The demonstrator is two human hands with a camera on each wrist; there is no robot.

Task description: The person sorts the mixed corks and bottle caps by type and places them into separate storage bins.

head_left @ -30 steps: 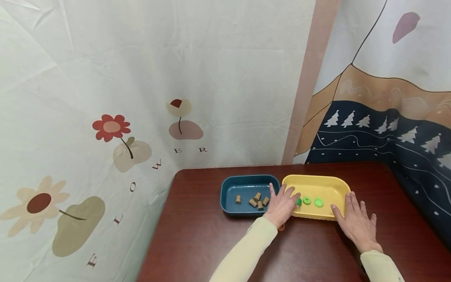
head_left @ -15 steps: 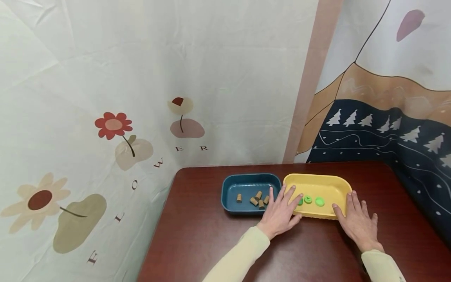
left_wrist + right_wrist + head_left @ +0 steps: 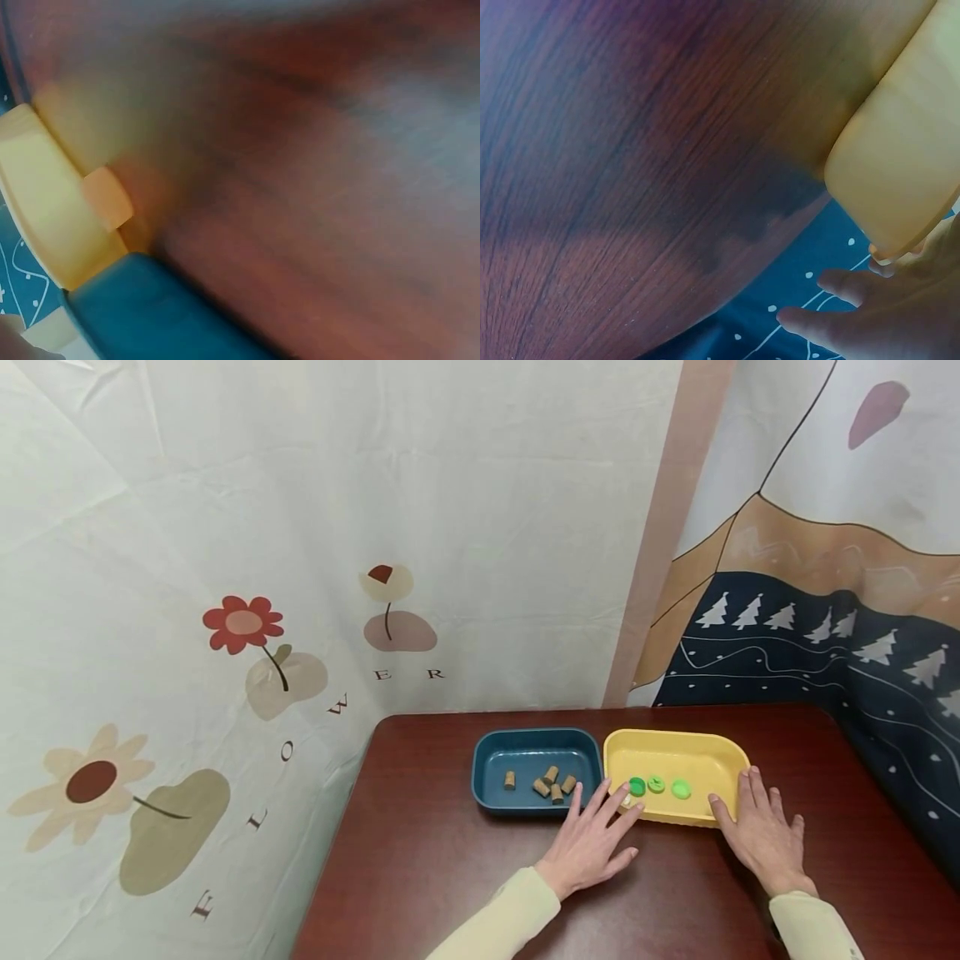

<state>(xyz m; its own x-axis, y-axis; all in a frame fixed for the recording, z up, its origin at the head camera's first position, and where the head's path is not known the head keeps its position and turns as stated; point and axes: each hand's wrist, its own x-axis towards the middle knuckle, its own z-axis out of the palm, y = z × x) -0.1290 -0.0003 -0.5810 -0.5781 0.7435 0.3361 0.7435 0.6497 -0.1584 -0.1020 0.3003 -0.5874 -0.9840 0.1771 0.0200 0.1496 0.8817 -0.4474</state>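
My left hand (image 3: 588,847) has its fingers spread, tips by the near edges of the blue tray (image 3: 487,752) and the yellow tray (image 3: 675,743). My right hand (image 3: 767,835) lies at the yellow tray's right end, fingers extended along its rim. Three green discs (image 3: 656,784) lie in the yellow tray, the leftmost darker; a small whitish piece (image 3: 627,800) shows beside my left fingers. Several cork stoppers (image 3: 551,774) lie in the blue tray. An orange rounded piece (image 3: 107,197) shows against the yellow tray's outer wall in the left wrist view, hidden in the head view.
The trays stand side by side near the back of a dark red wooden table (image 3: 420,860). Behind is a pale curtain (image 3: 487,527) with printed flowers; a navy cloth (image 3: 780,668) with trees hangs at the right edge.
My left hand has drawn back from the yellow tray toward the near left, its fingers spreading, uncovering the dark green disc. My right hand stays at the tray's right end.
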